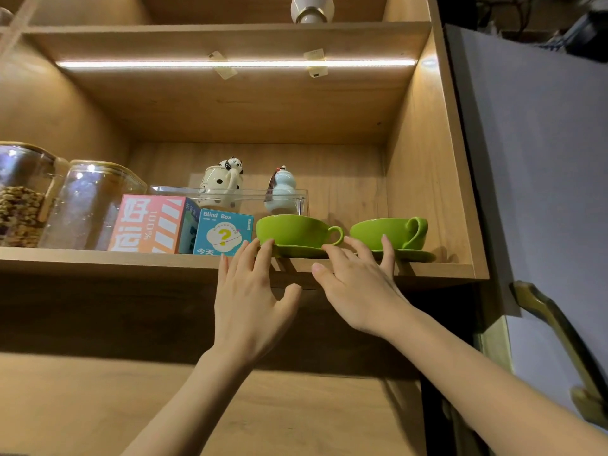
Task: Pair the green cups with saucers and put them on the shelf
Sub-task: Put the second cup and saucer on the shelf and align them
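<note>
Two green cups stand on green saucers on the wooden shelf (131, 260), near its front edge. The left cup (291, 230) sits on its saucer (301, 251) with the handle pointing right. The right cup (385, 232) rests on the second saucer (418, 256) close to the shelf's right wall. My left hand (250, 291) is spread, its fingertips touching the left cup's lower left side. My right hand (358, 284) is spread too, with fingertips at the left saucer's right rim and against the right cup. Neither hand holds anything.
On the same shelf stand two glass jars (85, 205), a pink box (149, 223) and a blue "Blind Box" carton (222, 233) left of the cups. A clear tray (230, 192) with a panda mug and a small figurine sits behind. A grey cabinet door (539, 159) hangs open at right.
</note>
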